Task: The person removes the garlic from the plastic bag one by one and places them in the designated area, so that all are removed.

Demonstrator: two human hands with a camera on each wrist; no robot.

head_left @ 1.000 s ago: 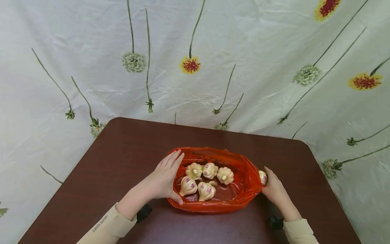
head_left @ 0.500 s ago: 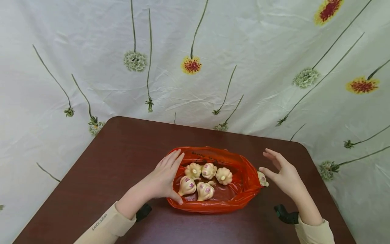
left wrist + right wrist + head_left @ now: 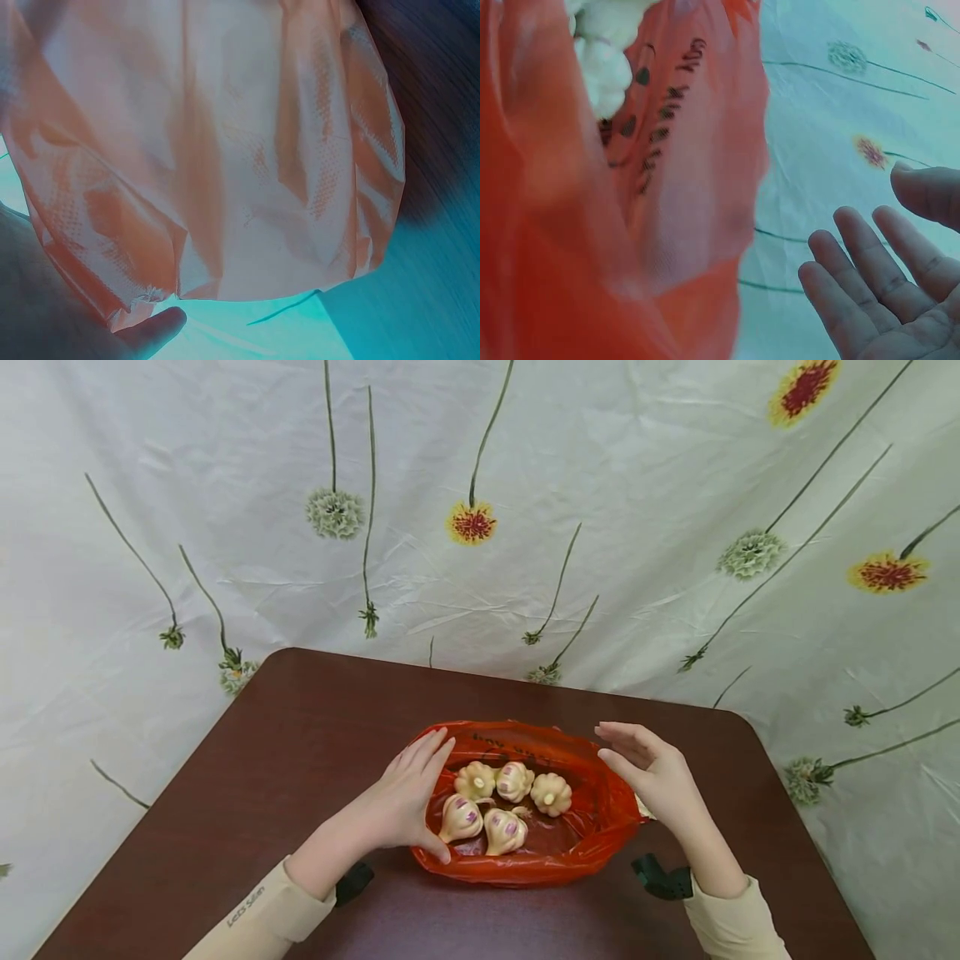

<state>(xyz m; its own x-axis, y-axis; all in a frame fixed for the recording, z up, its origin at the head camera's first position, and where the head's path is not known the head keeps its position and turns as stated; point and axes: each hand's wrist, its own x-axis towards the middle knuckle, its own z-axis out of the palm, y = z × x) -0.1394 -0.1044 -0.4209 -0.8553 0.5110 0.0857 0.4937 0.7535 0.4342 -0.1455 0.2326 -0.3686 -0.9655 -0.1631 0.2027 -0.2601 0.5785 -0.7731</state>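
A red plastic bag [image 3: 525,868] stands with its mouth open on the dark table. Several garlic bulbs [image 3: 504,831] lie inside it, grouped toward the left. My left hand [image 3: 401,802] rests along the bag's left end, fingers extended at the rear rim and thumb at the front rim. In the left wrist view, a digit shows beside the bag's edge. Above the bag's right end, my right hand [image 3: 660,781] holds nothing, its fingers apart from the thumb. Partly hidden behind that hand, another garlic bulb [image 3: 643,808] sits just outside the bag.
The dark wooden table [image 3: 330,710] has rounded far corners. Behind it hangs a pale cloth [image 3: 420,568] printed with flowers. Black wrist devices, such as the right one [image 3: 663,878], sit below both hands.
My right hand let go of the garlic bulb at the bag's right side, drew back to the right, then moved left over the bag's right end. The left hand stays in place.
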